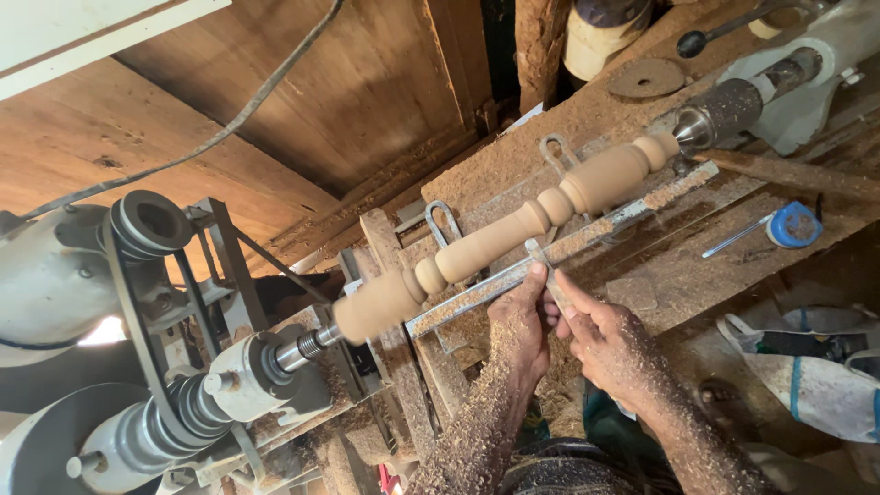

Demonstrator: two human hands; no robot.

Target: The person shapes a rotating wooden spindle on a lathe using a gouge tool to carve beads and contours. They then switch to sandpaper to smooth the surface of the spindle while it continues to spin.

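A pale turned wooden spindle [513, 229] with beads and coves is mounted on a lathe, running from the headstock chuck [307, 346] at lower left to the tailstock centre [724, 115] at upper right. A long metal tool rest [596, 227], dusted with sawdust, lies alongside it. My left hand [518, 325] and my right hand [610, 348], both coated in sawdust, together pinch a narrow metal chisel [539, 257]. The chisel's tip lies on the rest, just below the spindle's middle.
A black drive belt and stepped pulleys [151, 225] sit at the left by the motor housing. On the sawdust-covered bench [513, 156] lie a blue tape measure [794, 225] and a round abrasive disc [646, 78]. A white and blue cloth [816, 376] lies at lower right.
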